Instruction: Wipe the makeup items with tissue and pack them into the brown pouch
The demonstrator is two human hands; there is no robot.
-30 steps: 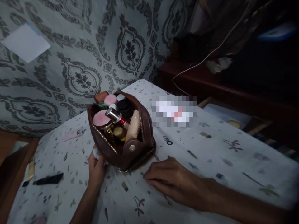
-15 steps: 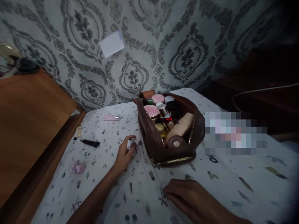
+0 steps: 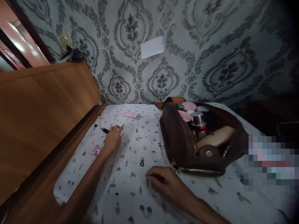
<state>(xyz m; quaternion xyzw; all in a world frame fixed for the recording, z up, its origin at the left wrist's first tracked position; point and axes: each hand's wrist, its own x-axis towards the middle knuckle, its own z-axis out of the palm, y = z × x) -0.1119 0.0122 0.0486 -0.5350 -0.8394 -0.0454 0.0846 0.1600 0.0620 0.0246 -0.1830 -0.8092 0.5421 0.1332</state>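
Observation:
My left hand (image 3: 113, 137) is closed round a small white object (image 3: 121, 133), mostly hidden by the fingers, so its kind does not show. It hovers over or rests on the sheet beside a black tube (image 3: 105, 130), partly covering it. A small clear-and-purple container (image 3: 95, 150) lies just below that wrist. My right hand (image 3: 163, 180) rests on the sheet with its fingers curled and nothing visible in them. Beyond it stands an unzipped brown cosmetic bag (image 3: 177, 133), holding pink-lidded jars (image 3: 189, 106), a silver-capped bottle (image 3: 198, 119) and a beige item (image 3: 217, 137).
A pink tube (image 3: 131, 115) and a small beige tube (image 3: 99, 120) lie on the patterned sheet (image 3: 130, 199). A wooden board (image 3: 46, 102) borders the left side. Patterned wallpaper (image 3: 161, 79) rises behind, with a white card (image 3: 152, 47) on it. A blurred patch covers something at right.
The view has swung left. My left hand has moved left with the white object, away from the bag toward the black tube. My right hand stays curled near the bag's front.

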